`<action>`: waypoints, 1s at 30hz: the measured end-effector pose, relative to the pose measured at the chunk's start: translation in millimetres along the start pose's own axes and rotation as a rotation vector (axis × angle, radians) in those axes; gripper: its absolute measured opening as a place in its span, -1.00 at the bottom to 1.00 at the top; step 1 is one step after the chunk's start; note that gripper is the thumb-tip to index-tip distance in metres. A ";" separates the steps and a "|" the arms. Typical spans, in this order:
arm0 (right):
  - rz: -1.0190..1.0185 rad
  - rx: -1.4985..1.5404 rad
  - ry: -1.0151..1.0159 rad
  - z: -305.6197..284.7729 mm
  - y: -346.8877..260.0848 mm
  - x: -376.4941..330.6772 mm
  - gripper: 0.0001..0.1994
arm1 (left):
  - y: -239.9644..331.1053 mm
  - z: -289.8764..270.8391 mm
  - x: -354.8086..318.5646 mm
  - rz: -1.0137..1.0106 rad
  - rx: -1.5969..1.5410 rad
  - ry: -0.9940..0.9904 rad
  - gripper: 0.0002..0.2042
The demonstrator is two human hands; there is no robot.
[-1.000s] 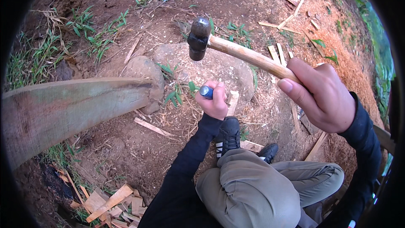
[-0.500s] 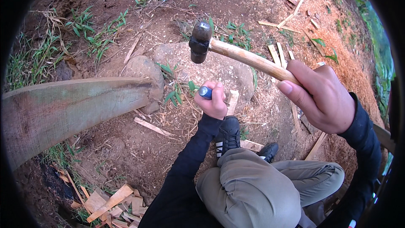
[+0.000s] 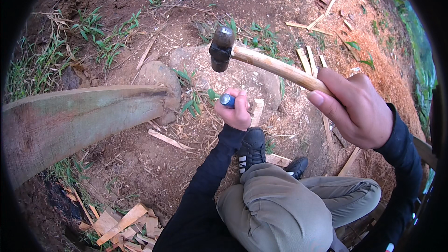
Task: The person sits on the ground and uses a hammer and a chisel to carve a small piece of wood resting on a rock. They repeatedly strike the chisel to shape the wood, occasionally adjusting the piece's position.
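Though dark-headed, a pale wooden-handled hammer.

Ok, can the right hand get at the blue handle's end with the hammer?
Probably yes: the right hand grips the wooden-handled hammer, and nothing shows between its head and the blue handle's exposed end.

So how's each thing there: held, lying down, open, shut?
Left hand, shut around blue tool
Right hand, shut around hammer
Hammer, held up
Blue tool, held, lower end hidden
Shoe, laced
Plank, stained greenish
Scraps, some heaped, some scattered
Sawdust, spread over ground
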State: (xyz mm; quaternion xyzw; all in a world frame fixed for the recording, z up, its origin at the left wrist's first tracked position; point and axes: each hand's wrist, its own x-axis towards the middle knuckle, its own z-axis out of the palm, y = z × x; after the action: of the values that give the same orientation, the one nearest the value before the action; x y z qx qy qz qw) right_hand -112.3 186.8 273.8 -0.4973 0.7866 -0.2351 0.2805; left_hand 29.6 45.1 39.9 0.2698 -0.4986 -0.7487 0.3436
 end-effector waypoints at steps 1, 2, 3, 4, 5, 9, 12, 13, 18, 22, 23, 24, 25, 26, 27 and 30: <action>-0.004 0.000 0.000 0.1 -0.2 0.4 -0.69 | -1.4 0.1 -0.4 0.009 0.011 -0.006 -0.79; -0.003 -0.003 -0.007 -0.2 -0.7 0.9 -0.69 | -3.5 0.8 -1.3 0.019 0.023 -0.011 -0.79; -0.002 -0.006 -0.013 -0.9 -1.5 1.5 -0.69 | -5.1 0.7 -1.7 0.028 0.034 -0.016 -0.79; -0.001 -0.010 -0.018 -1.6 -2.1 1.9 -0.69 | -6.1 0.8 -0.4 0.019 0.025 -0.033 -0.79; -0.011 -0.028 -0.020 -1.5 -1.7 2.5 -0.68 | -6.9 0.7 1.0 0.010 0.016 -0.050 -0.79; -0.028 -0.092 -0.038 0.0 -0.4 5.6 -0.67 | -3.4 -4.3 -0.5 -0.050 -0.032 -0.049 -0.77; -0.025 -0.110 -0.098 1.2 -4.8 11.2 -0.71 | -5.9 0.4 -4.4 0.042 -0.032 -0.008 -0.77; -0.024 -0.111 -0.124 1.6 -6.1 13.3 -0.73 | -7.3 1.8 -5.1 0.084 -0.023 0.005 -0.77; -0.183 -0.124 0.029 -2.7 -26.7 27.2 -0.73 | -8.1 -6.2 -6.1 0.064 0.016 0.001 -0.79; -0.185 -0.144 0.045 26.7 -16.7 26.1 -0.71 | -13.7 -11.9 -8.3 0.056 0.007 0.048 -0.77; -0.158 -0.371 -0.148 30.2 -11.2 28.5 -0.72 | -14.1 -11.0 -9.4 0.060 0.025 0.065 -0.77; -0.154 -0.368 -0.157 28.5 -7.2 30.1 -0.72 | -14.3 -10.2 -10.7 0.070 0.015 0.054 -0.78; -0.142 -0.362 -0.175 27.1 -6.4 35.0 -0.72 | -11.9 -6.9 -13.5 0.069 0.003 0.045 -0.79; -0.130 -0.356 -0.192 25.1 -8.2 39.9 -0.72 | -9.5 -3.9 -15.0 0.067 -0.008 0.036 -0.80; -0.081 -0.298 -0.165 16.1 -13.2 41.6 -0.71 | -8.3 -2.2 -10.5 0.078 -0.025 0.015 -0.80; -0.279 -0.189 0.077 7.0 -32.1 52.5 -0.71 | -14.7 -17.3 -5.6 0.035 -0.082 0.032 -0.78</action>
State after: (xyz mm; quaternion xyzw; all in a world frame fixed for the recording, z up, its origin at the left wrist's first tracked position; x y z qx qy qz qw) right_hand -105.0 125.5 278.7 -0.6163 0.7389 -0.2155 0.1668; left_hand 42.4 43.8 20.3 0.2589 -0.4666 -0.7579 0.3753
